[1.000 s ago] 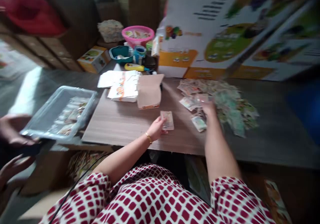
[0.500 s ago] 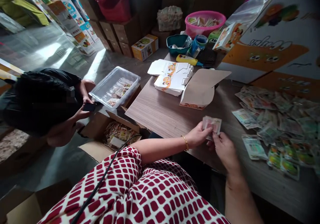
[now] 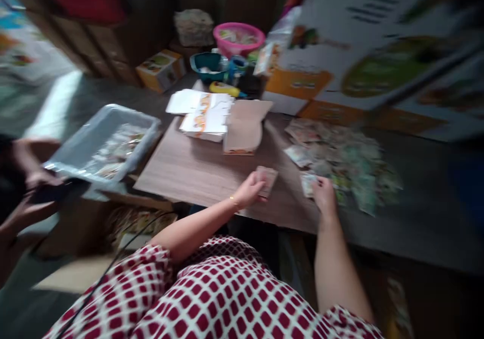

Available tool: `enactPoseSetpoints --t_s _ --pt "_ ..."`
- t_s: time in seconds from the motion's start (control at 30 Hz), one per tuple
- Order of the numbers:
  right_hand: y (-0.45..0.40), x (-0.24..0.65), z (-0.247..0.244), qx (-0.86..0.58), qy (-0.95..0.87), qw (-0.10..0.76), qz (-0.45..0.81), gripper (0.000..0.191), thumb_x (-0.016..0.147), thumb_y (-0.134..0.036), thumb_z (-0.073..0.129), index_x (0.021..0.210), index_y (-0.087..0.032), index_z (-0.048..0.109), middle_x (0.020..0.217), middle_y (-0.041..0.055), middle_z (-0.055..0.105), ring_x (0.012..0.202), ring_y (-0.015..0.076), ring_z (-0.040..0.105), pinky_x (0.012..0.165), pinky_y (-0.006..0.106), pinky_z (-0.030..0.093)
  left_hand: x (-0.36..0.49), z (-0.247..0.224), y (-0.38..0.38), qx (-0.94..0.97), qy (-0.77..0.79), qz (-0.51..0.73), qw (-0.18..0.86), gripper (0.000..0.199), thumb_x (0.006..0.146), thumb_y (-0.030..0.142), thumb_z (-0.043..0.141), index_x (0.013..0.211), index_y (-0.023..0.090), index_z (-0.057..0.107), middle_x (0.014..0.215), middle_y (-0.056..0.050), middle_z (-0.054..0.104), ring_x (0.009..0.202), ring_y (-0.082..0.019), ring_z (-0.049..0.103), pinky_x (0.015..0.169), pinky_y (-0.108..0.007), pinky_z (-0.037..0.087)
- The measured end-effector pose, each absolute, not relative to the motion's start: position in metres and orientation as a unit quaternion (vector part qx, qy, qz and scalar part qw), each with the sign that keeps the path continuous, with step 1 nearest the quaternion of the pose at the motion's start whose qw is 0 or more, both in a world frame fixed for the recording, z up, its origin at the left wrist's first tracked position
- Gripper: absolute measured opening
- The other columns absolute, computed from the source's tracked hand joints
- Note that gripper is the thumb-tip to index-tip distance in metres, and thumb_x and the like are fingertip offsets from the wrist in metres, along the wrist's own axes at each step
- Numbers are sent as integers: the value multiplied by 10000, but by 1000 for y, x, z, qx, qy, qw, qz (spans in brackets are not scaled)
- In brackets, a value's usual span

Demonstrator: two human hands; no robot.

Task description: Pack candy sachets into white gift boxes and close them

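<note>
My left hand (image 3: pixel 250 190) is closed around a small stack of flat, pinkish packets (image 3: pixel 268 177) above the table's front part. To the right, my right hand (image 3: pixel 324 194) pinches the edge of a whitish-blue packet (image 3: pixel 308 184) at the near left side of a loose pile of small printed packets (image 3: pixel 351 152). Motion blur hides the print on them. Past my left hand, an open cardboard carton (image 3: pixel 244 127) and a stack of flat white printed cartons (image 3: pixel 207 115) lie on the wooden table (image 3: pixel 174 165).
A clear plastic tub (image 3: pixel 102 112) with packets stands left of the table, above an open cardboard box (image 3: pixel 71 273). A co-worker's hands (image 3: pixel 41 183) hold a dark phone. Behind are a pink basin (image 3: pixel 239 47), teal basin (image 3: pixel 207 72) and yellow bottle (image 3: pixel 226 88). Large printed cartons (image 3: pixel 313 92) line the back right.
My hands have parted. My right hand has left the held packets and reached to the pile on the right, while my left hand keeps its packets. The view has turned right.
</note>
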State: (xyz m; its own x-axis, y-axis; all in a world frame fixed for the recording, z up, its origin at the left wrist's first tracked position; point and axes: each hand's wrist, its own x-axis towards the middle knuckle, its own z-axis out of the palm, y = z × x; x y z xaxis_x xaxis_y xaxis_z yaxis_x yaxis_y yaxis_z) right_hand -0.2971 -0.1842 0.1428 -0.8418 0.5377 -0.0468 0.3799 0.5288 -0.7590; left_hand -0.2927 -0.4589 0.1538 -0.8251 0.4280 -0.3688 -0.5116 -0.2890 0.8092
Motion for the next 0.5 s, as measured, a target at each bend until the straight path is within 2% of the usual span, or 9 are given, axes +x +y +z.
enactPoseSetpoints --t_s 0.07,0.13,0.27,0.37,0.5 --pt "-180 -299 149 -297 -848 129 419 243 782 -434 544 914 -231 534 997 199 724 857 243 689 797 389 569 -299 152 -462 -55 473 822 314 455 817 353 779 1192 221 555 1143 -78 649 862 -170 658 743 -369 625" --pt "-181 -298 152 -310 -831 154 434 249 837 -410 530 971 -201 521 1009 189 722 836 213 682 782 345 561 -307 150 -463 -81 446 835 312 468 777 311 832 1160 214 581 1143 -82 664 868 -166 670 732 -349 632" --pt "-230 -293 149 -257 -812 152 501 270 906 -359 525 1114 -187 520 1115 137 727 968 189 700 852 293 558 -309 154 -454 -110 446 835 302 475 717 256 881 1103 196 612 1096 -69 694 826 -155 684 700 -308 622" --pt "-289 -285 145 -177 -798 114 564 283 940 -371 528 1167 -204 507 1121 121 730 973 208 713 838 312 570 -303 159 -445 -115 443 839 295 489 718 295 882 1126 211 626 1059 -44 719 808 -146 689 686 -260 590" --pt "-342 -273 139 -179 -847 144 479 242 996 -395 484 1160 -221 524 1057 115 734 923 248 710 819 359 555 -295 162 -437 -129 427 848 285 431 858 508 741 1176 232 648 1057 -32 744 899 -163 698 730 -238 564"
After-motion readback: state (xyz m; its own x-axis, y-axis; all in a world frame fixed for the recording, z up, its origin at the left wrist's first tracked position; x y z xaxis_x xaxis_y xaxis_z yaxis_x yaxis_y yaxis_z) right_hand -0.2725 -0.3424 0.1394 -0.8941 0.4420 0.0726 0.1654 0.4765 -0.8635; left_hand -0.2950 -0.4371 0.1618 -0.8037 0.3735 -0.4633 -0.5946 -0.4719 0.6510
